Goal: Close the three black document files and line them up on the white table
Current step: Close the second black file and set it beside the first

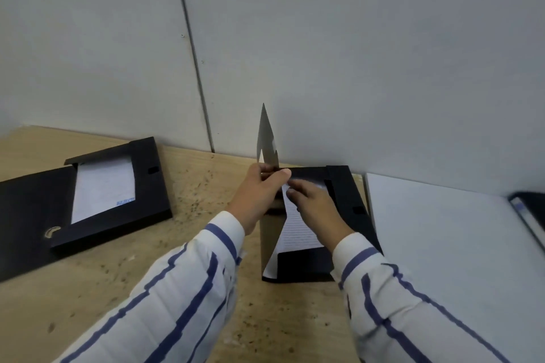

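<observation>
A black document file (306, 267) lies open on the wooden table in front of me, with lined white paper (298, 230) inside. Its cover flap (267, 138) stands upright on edge, and my left hand (259, 188) grips that flap near its lower part. Just right of it, my right hand (314, 203) rests on the paper, fingers bent. A second black file (38, 203) lies open at the left with a white sheet showing. A third black file (530, 212) sits on the white table (436, 233) at the far right edge, cut off by the frame.
The wooden table (191, 200) is speckled and runs to a grey panelled wall (354, 53) at the back. The white table adjoins it on the right. Striped sleeves cover both forearms.
</observation>
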`<state>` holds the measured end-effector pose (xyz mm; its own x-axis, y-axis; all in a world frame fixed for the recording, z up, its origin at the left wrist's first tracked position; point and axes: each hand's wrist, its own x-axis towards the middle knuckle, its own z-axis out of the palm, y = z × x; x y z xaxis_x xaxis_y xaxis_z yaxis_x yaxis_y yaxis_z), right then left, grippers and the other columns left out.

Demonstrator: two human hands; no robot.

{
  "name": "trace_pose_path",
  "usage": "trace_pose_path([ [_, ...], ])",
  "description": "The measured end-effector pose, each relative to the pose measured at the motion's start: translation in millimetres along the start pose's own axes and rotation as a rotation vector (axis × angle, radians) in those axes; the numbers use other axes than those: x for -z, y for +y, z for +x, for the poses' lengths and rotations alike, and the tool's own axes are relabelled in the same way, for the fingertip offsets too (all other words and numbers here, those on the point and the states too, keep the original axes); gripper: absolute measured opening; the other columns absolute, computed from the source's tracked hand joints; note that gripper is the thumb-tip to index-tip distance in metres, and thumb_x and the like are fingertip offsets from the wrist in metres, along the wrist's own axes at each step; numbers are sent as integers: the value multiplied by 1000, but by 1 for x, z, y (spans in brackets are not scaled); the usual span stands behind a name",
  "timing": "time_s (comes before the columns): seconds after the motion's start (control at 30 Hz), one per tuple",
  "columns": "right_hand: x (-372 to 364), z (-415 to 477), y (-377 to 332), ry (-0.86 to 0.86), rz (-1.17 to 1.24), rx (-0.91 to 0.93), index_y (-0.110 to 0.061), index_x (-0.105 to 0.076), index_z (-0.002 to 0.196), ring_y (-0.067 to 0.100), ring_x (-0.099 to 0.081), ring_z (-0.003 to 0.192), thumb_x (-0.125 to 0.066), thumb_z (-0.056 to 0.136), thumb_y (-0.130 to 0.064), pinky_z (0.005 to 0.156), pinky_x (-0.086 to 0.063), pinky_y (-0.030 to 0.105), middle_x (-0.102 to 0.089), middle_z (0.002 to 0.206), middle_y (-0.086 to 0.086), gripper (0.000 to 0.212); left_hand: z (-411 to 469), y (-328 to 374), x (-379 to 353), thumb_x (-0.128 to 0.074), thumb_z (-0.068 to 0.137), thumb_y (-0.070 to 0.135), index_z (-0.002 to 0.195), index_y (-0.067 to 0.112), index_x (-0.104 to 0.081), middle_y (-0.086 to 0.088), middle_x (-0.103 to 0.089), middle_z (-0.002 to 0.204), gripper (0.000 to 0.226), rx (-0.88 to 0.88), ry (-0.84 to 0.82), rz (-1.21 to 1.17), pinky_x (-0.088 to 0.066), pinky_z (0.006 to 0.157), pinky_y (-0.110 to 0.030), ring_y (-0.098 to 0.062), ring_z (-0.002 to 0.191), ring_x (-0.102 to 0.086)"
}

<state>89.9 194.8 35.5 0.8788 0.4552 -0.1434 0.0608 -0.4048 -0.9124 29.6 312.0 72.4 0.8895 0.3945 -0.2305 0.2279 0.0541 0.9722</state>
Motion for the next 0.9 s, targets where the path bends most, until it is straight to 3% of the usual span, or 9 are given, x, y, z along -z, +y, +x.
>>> trace_pose_path([
  [0.13, 10, -7, 4, -42, 61, -36, -7, -60, 121, 33, -57, 117, -48, 95, -10, 104, -45, 46, -62, 125, 18, 29, 4, 2, -27, -61, 80, 51, 116, 32, -47, 8, -58, 108, 43, -19, -66, 91, -55, 84, -38, -14, 99, -59],
  [0.2, 16, -11, 8, -42, 274, -85, -16, -65, 108, 33, -60, 112, -44, 97, -15, 98, -50, 44, -64, 120, 19, 23, 4, 2, -41, -62, 78, 55, 120, 30, -48, 4, -60, 115, 51, -33, -97, 128, -54, 90, -43, -19, 106, -59],
  [0.3, 39, -12, 13, -2, 553, -204, -23, -68, 100, 30, -63, 107, -48, 95, -36, 91, -53, 43, -67, 113, 15, 24, 6, -3, -63, -56, 82, 58, 125, 29, -46, 4, -58, 122, 53, -75, -152, 224, -50, 80, -23, -15, 107, -57],
  [0.37, 62, -8, 18, 44, 633, -274, -25, -72, 100, 29, -66, 102, -53, 88, -50, 91, -54, 45, -71, 108, 11, 33, 9, -9, -74, -50, 85, 59, 131, 26, -46, 3, -56, 129, 57, -84, -165, 310, -46, 85, -23, -16, 112, -55],
  [0.47, 92, 1, 26, 97, 519, -242, -31, -72, 101, 23, -70, 96, -54, 84, -55, 85, -56, 38, -75, 101, 1, 35, 16, -22, -88, -51, 89, 51, 136, 23, -44, -1, -50, 138, 56, -76, -173, 407, -42, 103, -34, -20, 122, -51],
  [0.53, 108, 7, 34, 142, 357, -177, -29, -66, 114, 21, -66, 103, -55, 90, -36, 89, -53, 35, -70, 111, 0, 28, 23, -34, -93, -55, 90, 42, 137, 20, -45, -3, -48, 140, 53, -91, -180, 481, -39, 106, -34, -22, 125, -49],
  [0.63, 122, 11, 55, 149, 266, -198, -19, -52, 133, 23, -64, 104, -53, 90, -4, 88, -54, 36, -65, 119, 6, 46, 35, -59, -94, -58, 89, 36, 140, 18, -43, -4, -41, 147, 56, -78, -173, 640, -34, 109, -36, -25, 132, -44],
  [0.8, 128, 6, 93, 153, 91, -239, -21, -49, 133, 17, -62, 94, -47, 90, 2, 69, -52, 23, -63, 120, 7, 49, 56, -100, -79, -57, 88, 36, 145, 15, -35, -6, -31, 155, 65, 17, -59, 875, -27, 116, -42, -27, 141, -31],
  [0.9, 123, 8, 112, 164, -2, -302, -18, -45, 138, 25, -58, 110, -44, 92, 1, 90, -52, 32, -58, 130, 8, 50, 66, -117, -74, -55, 89, 39, 148, 14, -29, -8, -21, 158, 69, 26, 1, 930, -22, 118, -41, -26, 145, -19],
])
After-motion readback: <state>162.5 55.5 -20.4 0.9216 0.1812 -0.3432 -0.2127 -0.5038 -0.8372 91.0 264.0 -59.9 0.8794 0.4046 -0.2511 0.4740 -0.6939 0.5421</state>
